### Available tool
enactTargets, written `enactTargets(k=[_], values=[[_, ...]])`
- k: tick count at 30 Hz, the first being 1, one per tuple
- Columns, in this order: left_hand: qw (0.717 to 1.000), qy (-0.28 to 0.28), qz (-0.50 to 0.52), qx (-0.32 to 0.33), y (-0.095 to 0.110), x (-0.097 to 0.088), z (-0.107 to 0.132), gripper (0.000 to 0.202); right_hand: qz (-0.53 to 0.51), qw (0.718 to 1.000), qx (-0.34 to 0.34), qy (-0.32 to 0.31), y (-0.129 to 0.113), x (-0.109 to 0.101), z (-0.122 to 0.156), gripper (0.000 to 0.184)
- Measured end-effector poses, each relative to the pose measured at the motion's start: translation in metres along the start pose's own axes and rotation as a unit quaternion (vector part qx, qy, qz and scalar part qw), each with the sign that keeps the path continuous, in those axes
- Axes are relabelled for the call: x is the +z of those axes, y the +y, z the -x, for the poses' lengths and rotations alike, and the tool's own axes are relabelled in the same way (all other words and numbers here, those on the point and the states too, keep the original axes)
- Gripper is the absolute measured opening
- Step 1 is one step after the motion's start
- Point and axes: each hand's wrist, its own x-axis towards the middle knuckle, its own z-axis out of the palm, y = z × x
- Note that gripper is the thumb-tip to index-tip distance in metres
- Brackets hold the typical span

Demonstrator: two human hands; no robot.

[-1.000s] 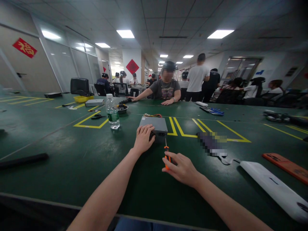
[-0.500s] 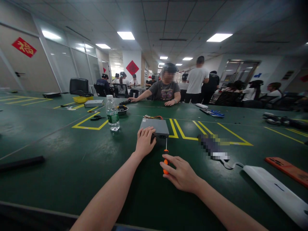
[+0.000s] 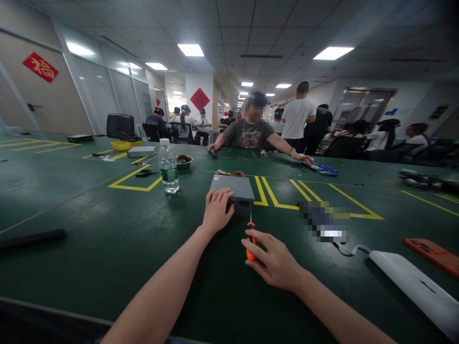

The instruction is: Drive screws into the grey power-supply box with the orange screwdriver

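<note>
A grey metal box lies on the green table in front of me, with coloured wires at its far end. My left hand rests on the box's near left corner, fingers curled over the edge. My right hand pinches the orange handle of a small screwdriver. The screwdriver's thin shaft points at the near face of the box.
A water bottle stands left of the box. A white flat device with a cable and an orange phone lie at right. A black bar lies at left. A person sits opposite, arms spread on the table; others are farther back.
My hands, the box and the screwdriver have barely moved. The person opposite has pulled one arm in from the bowl and stretched the other out towards the blue items.
</note>
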Motion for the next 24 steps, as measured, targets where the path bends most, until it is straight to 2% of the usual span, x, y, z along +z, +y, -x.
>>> enactTargets(k=[4,7,9,13,17,21,24], values=[[1.000,-0.002,0.000,0.001,-0.0001,0.0000,-0.0002,0.031,-0.019,0.999,0.020,0.037,0.0018,0.0041,-0.0001,0.029],[1.000,-0.004,-0.003,0.000,-0.0002,-0.0001,-0.0003,0.031,-0.041,0.998,0.049,0.028,0.0024,0.0045,0.0021,0.026],[1.000,-0.003,-0.001,0.000,-0.0001,-0.0003,-0.0003,0.031,-0.045,0.997,0.055,0.013,0.0020,0.0033,0.0028,0.031],[1.000,0.000,0.005,0.000,0.0001,-0.0006,-0.0001,0.032,-0.007,1.000,0.021,-0.019,0.0003,0.0011,0.0004,0.042],[1.000,0.000,0.004,-0.006,0.0000,0.0004,0.0001,0.032,0.034,0.999,-0.002,-0.024,-0.0007,0.0018,-0.0023,0.037],[1.000,0.000,0.006,-0.004,-0.0002,0.0009,-0.0001,0.031,0.026,0.999,0.009,-0.019,-0.0008,0.0039,-0.0011,0.027],[1.000,0.001,0.004,-0.006,0.0000,0.0009,-0.0007,0.031,0.024,0.999,0.015,-0.025,-0.0012,0.0050,-0.0008,0.028]])
